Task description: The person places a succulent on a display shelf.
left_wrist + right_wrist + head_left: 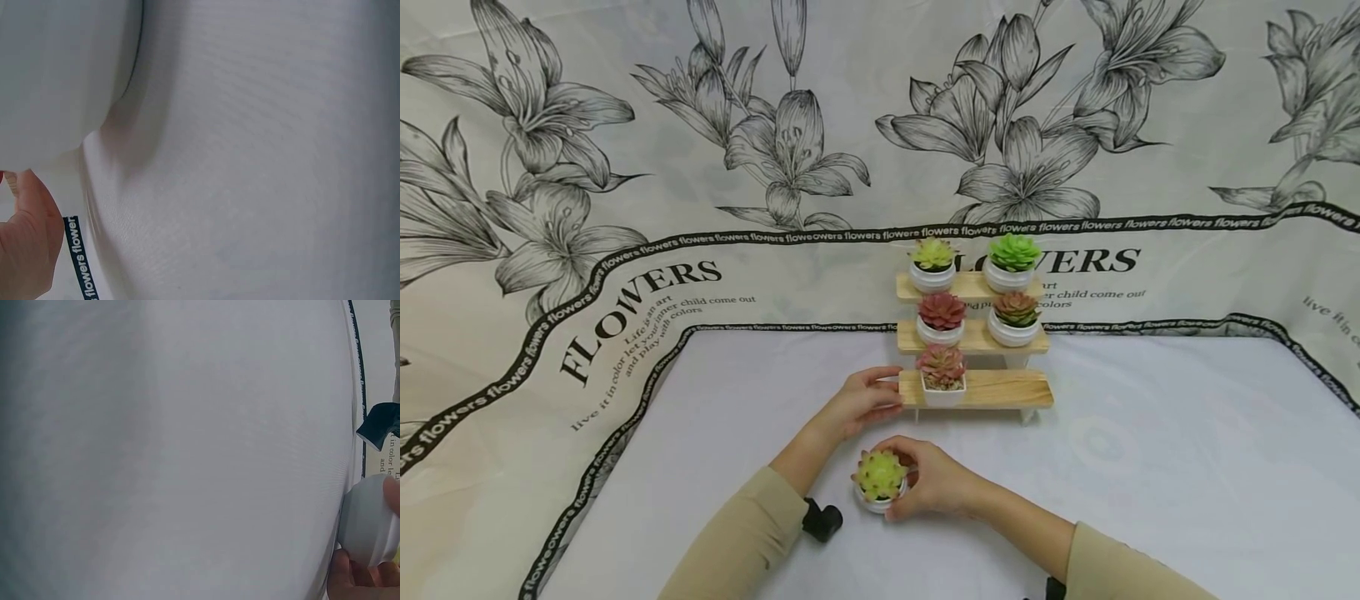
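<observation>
My right hand (936, 479) holds a yellow-green succulent (881, 475) in a round white pot (369, 522), its thumb and fingers at the pot's side, low over the table. My left hand (859, 404) grips the left end of the lowest board of a three-tier wooden stand (1000, 389), fingers at the back edge and thumb at the front. On that board, at the left, stands a pink succulent in a square white pot (943, 390). In the left wrist view, a large white pot side (56, 75) fills the upper left, above the left hand (31, 244).
The middle tier bears a dark red succulent (942, 311) and a red-green one (1017, 308). On top stand a yellow-green succulent (933, 254) and a bright green one (1014, 252). A flower-printed cloth (820, 283) hangs behind the white table (1150, 467).
</observation>
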`<state>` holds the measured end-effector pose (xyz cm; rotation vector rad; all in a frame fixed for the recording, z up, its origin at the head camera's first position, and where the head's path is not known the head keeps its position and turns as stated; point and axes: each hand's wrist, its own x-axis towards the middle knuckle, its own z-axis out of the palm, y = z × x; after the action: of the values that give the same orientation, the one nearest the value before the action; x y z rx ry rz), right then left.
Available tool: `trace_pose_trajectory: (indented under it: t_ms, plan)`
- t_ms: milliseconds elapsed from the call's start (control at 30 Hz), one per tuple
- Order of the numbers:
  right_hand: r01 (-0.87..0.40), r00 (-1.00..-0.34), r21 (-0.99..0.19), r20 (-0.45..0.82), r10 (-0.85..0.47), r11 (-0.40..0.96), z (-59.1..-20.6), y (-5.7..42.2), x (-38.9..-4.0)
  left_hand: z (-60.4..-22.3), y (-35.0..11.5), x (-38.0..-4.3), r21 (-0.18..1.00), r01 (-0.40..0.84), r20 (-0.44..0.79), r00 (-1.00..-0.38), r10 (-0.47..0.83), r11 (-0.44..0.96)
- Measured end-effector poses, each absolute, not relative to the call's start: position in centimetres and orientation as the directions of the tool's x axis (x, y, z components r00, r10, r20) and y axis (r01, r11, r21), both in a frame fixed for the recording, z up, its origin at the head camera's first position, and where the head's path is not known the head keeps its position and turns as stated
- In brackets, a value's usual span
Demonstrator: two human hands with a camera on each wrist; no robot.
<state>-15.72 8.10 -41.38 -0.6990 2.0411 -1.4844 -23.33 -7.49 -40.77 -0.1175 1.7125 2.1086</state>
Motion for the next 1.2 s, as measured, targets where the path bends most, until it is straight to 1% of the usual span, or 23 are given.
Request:
trace_pose_trajectory:
  t_ms: [267, 533, 1033, 1200]
  plan:
    - [-0.151, -0.727, -0.951, -0.077, -0.682, 0.268, -41.5, 8.2, -15.7, -40.6, -7.4, -23.3, 0.916, -0.373, -0.328, -0.909, 0.259, -0.148]
    - [-0.113, -0.724, -0.964, -0.087, -0.684, 0.242, -40.9, 8.4, -15.5, -40.6, -7.4, -23.3, 0.92, -0.368, -0.325, -0.91, 0.257, -0.137]
    - [-0.104, -0.745, -0.952, -0.117, -0.657, 0.288, -40.7, 9.9, -15.5, -40.9, -7.4, -23.3, 0.915, -0.376, -0.329, -0.905, 0.27, -0.144]
    - [-0.081, -0.754, -0.958, -0.122, -0.645, 0.276, -40.5, 10.9, -15.7, -40.7, -7.4, -23.4, 0.913, -0.38, -0.335, -0.905, 0.263, -0.145]
